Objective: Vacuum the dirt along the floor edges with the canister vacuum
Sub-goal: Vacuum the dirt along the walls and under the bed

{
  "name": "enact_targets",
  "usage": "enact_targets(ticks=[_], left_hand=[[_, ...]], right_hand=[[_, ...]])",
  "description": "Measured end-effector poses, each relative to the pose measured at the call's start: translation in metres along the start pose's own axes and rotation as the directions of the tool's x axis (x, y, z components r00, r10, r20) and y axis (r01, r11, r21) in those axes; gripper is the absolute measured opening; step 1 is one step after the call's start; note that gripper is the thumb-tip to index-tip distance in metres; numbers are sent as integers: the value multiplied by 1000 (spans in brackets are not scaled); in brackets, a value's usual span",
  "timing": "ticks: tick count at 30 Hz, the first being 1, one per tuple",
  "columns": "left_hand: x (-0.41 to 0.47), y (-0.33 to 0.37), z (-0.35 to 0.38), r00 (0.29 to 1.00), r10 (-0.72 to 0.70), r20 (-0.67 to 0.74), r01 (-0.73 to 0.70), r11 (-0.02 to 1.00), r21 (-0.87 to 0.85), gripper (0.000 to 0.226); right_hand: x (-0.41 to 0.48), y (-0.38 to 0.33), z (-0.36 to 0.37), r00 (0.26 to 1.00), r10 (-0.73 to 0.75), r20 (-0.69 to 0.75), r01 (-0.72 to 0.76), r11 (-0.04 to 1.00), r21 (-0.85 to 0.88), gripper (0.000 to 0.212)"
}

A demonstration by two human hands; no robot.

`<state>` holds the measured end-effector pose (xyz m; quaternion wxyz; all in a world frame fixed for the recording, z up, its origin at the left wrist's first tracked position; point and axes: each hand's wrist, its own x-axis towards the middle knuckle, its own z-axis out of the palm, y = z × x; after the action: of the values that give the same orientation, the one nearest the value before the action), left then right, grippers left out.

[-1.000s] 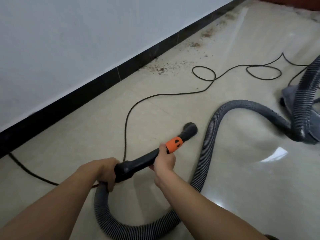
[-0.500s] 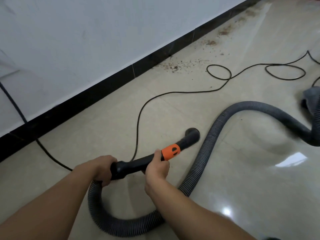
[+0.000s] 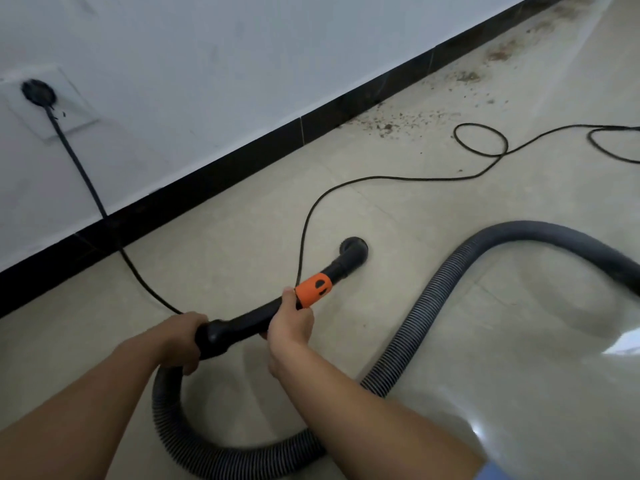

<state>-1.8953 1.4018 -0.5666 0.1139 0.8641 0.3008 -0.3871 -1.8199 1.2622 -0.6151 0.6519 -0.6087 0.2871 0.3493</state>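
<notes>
Jutting wand (image 3: 242, 323) beyond right grip (image 3: 291, 327)

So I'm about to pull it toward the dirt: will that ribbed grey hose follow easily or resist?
Probably floppy: the ribbed hose lies in loose curves. It should slide easily, since the tiled floor looks glossy. Its loop might catch the power cord lying nearby.

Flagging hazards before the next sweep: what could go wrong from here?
1. The power cord lies between the nozzle and the dirt by the baseboard; pushing forward may snag it or suck it in.
2. That cord runs up to the plug in the wall socket; a catch could tug it out.
3. The hose curls in a tight loop back from the wand; it might kink or drag.
</notes>
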Motion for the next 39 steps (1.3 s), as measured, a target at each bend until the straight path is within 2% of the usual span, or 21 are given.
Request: enact_targets(ticks=[2,4,8,12,15,19,22,24,27,30,33,36,39], left_hand=[[8,13,-6,997,42,-59,-41,999,14,45],[14,26,-13,994,70,-85,-68,997,20,44],[20,35,-19,997,65,35,-65,998,-1,50],[6,8,-5,991,7,135,3,997,-77,51],[-4,-18,8,996,-21,87,32,991,-130,50],[-9,-42,17,997,-64,-42,62,997,-54,42],[-6,-44,15,989,-40,-146,41,999,4,30],[-1,-37,7,990,-43,-136,44,999,6,35],[9,-17,-8,997,-38,-65,39,999,11,45],[22,15,-20,997,26,-77,-34,994,-106,48],[35,60,-36,970,141,-200,-175,971,-161,45],[46,118,-62,905,244,-349,-301,946,-118,42],[56,190,-87,828,358,-432,-434,897,-89,41]], right_hand=[[4,-5,-13,997,-8,-82,9,1000,20,44],[8,-20,-22,996,-25,-88,31,997,65,46],[10,-58,-22,996,-14,84,11,999,32,28],[-1,-59,3,974,36,225,-19,997,-78,26],[-8,-32,24,966,63,252,-42,995,-88,29],[-20,26,31,995,48,93,-51,998,24,40],[-30,37,21,982,157,104,-172,973,153,27],[-23,24,17,974,180,137,-201,967,157,23],[1,-18,19,971,125,206,-148,983,104,26],[26,-65,13,969,97,229,-122,988,97,35],[48,-108,-8,986,26,165,-59,978,198,32],[65,-154,-47,995,-57,79,33,959,280,25],[81,-208,-95,992,-127,6,116,922,369,24]])
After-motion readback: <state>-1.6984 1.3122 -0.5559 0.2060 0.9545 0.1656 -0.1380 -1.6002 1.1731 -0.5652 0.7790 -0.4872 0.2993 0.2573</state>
